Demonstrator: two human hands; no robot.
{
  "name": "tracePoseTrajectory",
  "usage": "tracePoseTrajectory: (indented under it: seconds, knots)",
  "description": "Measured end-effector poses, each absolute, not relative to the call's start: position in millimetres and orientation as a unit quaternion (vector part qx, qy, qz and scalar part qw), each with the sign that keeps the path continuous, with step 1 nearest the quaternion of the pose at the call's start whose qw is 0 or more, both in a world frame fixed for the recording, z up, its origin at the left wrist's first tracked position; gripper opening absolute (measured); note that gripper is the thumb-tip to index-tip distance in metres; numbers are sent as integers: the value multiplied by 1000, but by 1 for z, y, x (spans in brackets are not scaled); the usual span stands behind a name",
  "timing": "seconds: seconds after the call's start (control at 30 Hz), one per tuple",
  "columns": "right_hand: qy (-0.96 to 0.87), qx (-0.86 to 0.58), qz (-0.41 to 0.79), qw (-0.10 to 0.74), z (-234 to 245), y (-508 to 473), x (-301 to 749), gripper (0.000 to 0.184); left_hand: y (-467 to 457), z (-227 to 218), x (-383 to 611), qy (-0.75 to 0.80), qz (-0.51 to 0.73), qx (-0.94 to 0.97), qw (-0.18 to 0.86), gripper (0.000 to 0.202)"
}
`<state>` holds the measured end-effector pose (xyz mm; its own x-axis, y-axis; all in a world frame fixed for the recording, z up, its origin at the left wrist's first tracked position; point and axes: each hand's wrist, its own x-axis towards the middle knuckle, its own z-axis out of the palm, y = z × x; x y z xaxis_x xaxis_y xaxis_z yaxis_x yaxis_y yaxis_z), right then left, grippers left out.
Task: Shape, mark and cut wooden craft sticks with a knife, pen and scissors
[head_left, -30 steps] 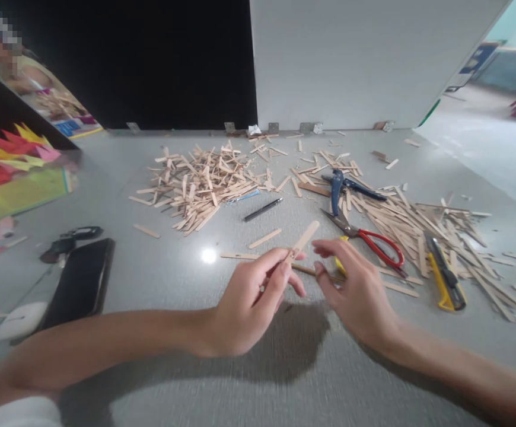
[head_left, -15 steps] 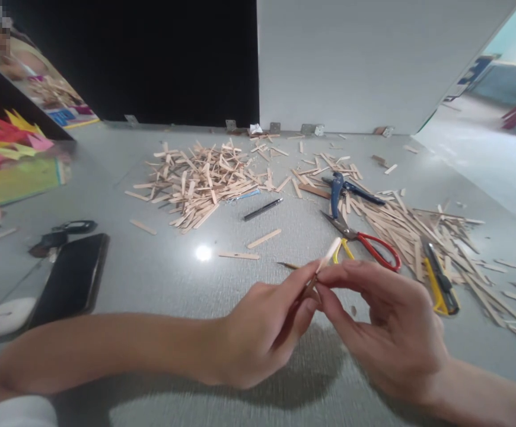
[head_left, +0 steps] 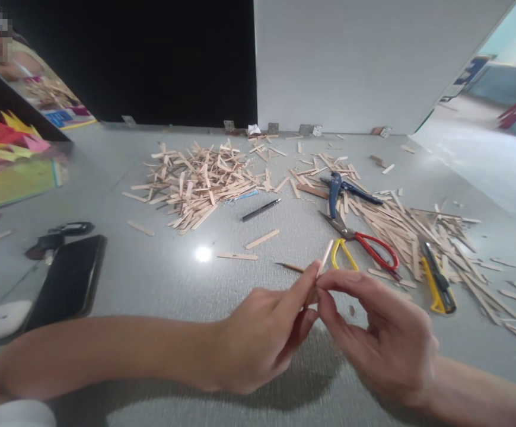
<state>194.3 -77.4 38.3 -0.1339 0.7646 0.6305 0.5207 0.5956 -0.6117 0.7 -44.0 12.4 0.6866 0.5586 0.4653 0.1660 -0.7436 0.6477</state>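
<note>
A pale wooden craft stick (head_left: 325, 256) points up and away from between my hands, its lower part hidden by fingers. My left hand (head_left: 264, 332) is closed, gripping the stick between thumb and forefinger. Thumb and forefinger of my right hand (head_left: 380, 332) pinch at the stick's near side, touching the left fingertips. Just beyond the hands lie a thin pointed tool (head_left: 290, 267) and scissors (head_left: 359, 237) with one red and one yellow handle. Two loose craft sticks (head_left: 262, 239) rest ahead of my left hand.
A heap of craft sticks (head_left: 200, 184) lies at centre-left, with more cut strips (head_left: 387, 222) to the right. Around them are a blue-handled cutter (head_left: 335, 193), a yellow utility knife (head_left: 436, 281), a pen (head_left: 261, 210), a phone (head_left: 69, 281) and a mouse (head_left: 3, 320). An upright panel (head_left: 351, 65) stands behind.
The stick has turned edge-on between my fingers and shows a narrower face. My right hand has dropped slightly, uncovering more of the yellow scissor handle.
</note>
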Motion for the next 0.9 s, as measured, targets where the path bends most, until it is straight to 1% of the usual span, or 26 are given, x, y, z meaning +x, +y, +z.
tracePoseTrajectory:
  seconds: [0.23, 0.37, 0.47, 0.57, 0.73, 0.9]
  knots:
    - [-774, -443, 123, 435, 19, -77, 207, 34, -43, 16, -1, 205, 319, 867, 322, 61]
    - [-807, -379, 30, 451, 13, -77, 209, 42, -42, 18, -3, 206, 298, 869, 337, 59]
    - [-824, -338, -19, 454, 16, -76, 206, 38, -42, 21, -4, 210, 275, 866, 360, 56]
    - [-828, -341, 9, 444, 20, -75, 203, 33, -43, 26, -3, 221, 263, 849, 401, 49]
    - [-813, -353, 77, 457, 14, -72, 204, 41, -41, 39, 1, 284, 241, 806, 460, 35]
    - [-818, -349, 116, 442, 16, -69, 205, 31, -38, 41, 2, 295, 261, 768, 505, 30]
